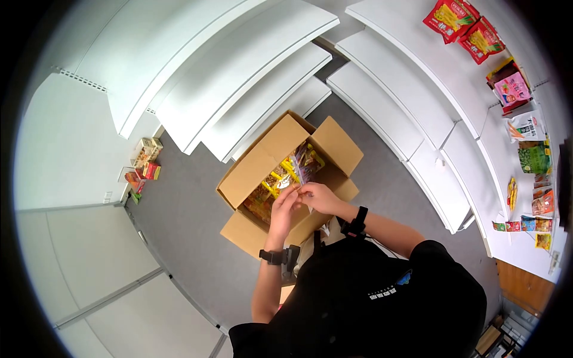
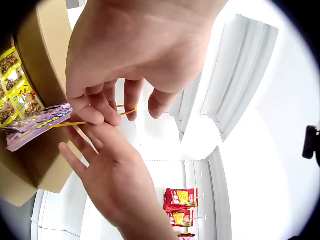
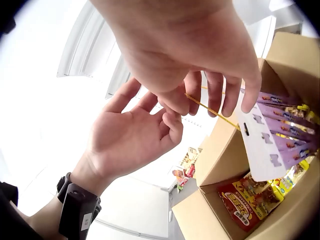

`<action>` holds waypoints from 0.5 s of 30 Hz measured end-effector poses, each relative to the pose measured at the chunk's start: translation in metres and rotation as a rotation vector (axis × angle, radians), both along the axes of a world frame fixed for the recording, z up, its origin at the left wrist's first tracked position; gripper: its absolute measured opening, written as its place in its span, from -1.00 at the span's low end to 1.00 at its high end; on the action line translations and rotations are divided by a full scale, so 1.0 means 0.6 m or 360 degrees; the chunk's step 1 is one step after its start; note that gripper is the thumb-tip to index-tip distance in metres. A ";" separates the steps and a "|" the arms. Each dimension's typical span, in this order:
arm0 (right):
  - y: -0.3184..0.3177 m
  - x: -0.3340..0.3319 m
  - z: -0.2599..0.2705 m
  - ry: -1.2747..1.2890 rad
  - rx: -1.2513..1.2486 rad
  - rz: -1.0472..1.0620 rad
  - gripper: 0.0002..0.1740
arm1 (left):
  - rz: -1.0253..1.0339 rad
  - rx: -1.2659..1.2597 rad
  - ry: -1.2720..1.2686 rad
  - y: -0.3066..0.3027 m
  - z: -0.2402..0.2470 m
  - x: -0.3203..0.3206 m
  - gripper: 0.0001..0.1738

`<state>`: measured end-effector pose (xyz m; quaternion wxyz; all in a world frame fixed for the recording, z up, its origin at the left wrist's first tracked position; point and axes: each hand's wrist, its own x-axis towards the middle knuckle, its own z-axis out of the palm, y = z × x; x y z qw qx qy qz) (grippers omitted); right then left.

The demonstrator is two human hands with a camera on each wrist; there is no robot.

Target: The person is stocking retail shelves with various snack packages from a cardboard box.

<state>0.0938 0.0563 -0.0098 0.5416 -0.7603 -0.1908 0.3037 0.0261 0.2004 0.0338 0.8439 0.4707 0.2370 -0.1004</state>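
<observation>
A thin yellow band (image 3: 212,111) is stretched between both hands and runs to the white-and-purple card (image 3: 257,145), which hangs over the box with several purple packets on it. My left hand (image 1: 285,209) (image 2: 135,55) has its fingers curled around the band in the left wrist view. My right hand (image 1: 322,198) (image 3: 187,50) pinches the band between thumb and forefinger, its other fingers hanging loosely. The fingertips of the two hands meet. Beneath them the open cardboard box (image 1: 262,156) holds yellow snack packets (image 1: 277,181) and a red packet (image 3: 239,205).
White shelves (image 1: 262,89) stand behind the box, with more shelves (image 1: 412,89) at the right. Red packets (image 1: 450,21) and other snacks hang on the right wall. Small boxes and packets (image 1: 146,153) lie by the left wall. Box flaps (image 1: 337,146) stick outward.
</observation>
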 end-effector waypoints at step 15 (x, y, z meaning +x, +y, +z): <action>0.035 0.023 0.142 0.0093 0.0293 0.0145 -0.80 | 0.0152 -0.0183 -0.0233 0.033 0.035 -0.020 -0.68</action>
